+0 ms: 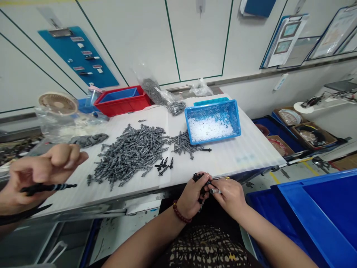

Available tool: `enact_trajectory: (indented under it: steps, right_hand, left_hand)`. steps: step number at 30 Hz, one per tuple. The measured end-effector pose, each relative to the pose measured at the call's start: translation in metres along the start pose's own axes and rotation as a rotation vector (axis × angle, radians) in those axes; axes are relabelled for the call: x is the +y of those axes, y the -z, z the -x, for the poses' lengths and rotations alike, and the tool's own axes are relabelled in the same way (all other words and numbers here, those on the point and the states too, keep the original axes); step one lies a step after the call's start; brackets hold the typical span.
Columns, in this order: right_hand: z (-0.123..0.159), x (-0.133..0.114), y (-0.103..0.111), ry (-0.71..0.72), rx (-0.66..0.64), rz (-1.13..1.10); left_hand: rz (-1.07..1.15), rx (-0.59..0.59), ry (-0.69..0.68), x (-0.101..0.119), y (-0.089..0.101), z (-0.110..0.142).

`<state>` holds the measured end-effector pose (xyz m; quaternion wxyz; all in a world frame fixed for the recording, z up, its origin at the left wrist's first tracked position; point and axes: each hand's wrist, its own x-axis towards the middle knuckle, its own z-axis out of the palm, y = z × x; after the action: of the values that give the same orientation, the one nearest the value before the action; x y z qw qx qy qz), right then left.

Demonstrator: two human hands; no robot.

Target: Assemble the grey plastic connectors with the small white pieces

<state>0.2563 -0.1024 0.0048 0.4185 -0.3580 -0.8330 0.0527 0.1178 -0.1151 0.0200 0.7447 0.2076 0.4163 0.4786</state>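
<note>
In the head view, the only one we have, our left hand [192, 197] is curled closed around a bunch of black parts [197, 176], held just off the near edge of the desk [223, 160] and above the lap. Our right hand [231, 194] meets it from the side, with thumb and fingers pinched on a grey tube [215, 191]; the fingers hide how the tube meets the black parts, so we cannot tell whether the two are joined. We judge the step in hand to be close two-handed work on one of the black parts, the left hand steadying and the right working the tube. As we judge it, the next move calls for a firm left hold on the bunch, with the right fingertips lined up on that one part. Beyond the left hand and a little to its left, a few loose black pieces [165, 165] lie on the desk, with the big grey pile [131, 152] farther left. Straight beyond both hands, the blue bin [214, 138] holds small white rings [209, 128], a smaller grey heap [184, 143] against its left side. Well left of our left hand, a co-worker [41, 171] holds another black piece [52, 187].
</note>
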Motion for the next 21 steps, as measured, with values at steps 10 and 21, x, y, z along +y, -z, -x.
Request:
enact_trajectory:
  steps: [10, 21]
  right_hand:
    - [0.011, 0.008, 0.02, -0.334, -0.081, -0.183]
    - [0.024, 0.026, 0.011, -0.383, -0.072, -0.197]
  left_hand:
    - [-0.622, 0.154, -0.383, 0.05, 0.009, -0.026]
    - [-0.872, 0.157, -0.566, 0.061, -0.025, -0.092]
